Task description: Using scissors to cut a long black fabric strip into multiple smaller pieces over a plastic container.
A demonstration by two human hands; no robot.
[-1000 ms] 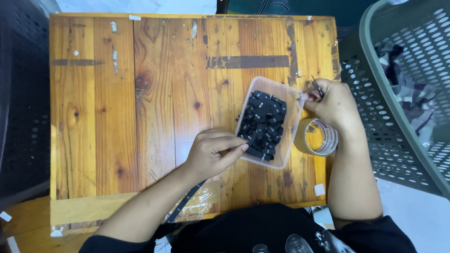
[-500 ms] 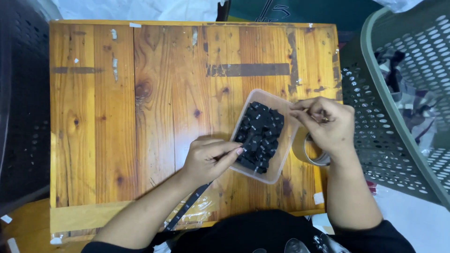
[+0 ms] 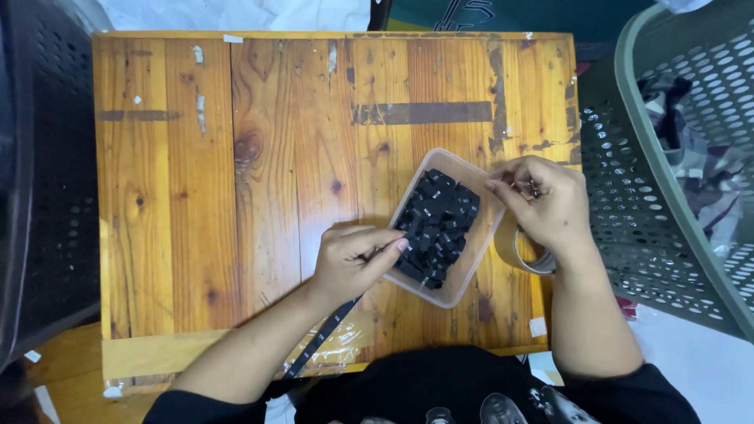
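Black pieces (image 3: pixel 437 228) filling clear tub (image 3: pixel 488 235) on table (image 3: pixel 236 196), most still inside. Left hand (image 3: pixel 353 259) pinching black strip (image 3: pixel 322 339); right hand (image 3: pixel 542 202) closing fingers on one small piece.

A worn wooden tabletop (image 3: pixel 236 196) of orange-brown planks fills most of the view, marked with knots, dark tape residue and small white paint flecks, with a strip of clear tape along its near edge. To its right stands a grey-green perforated plastic basket (image 3: pixel 628 196) with patterned cloth inside, and to its left a dark perforated plastic surface (image 3: pixel 47 196). Pale floor (image 3: pixel 683 345) shows at the lower right under even, soft light.
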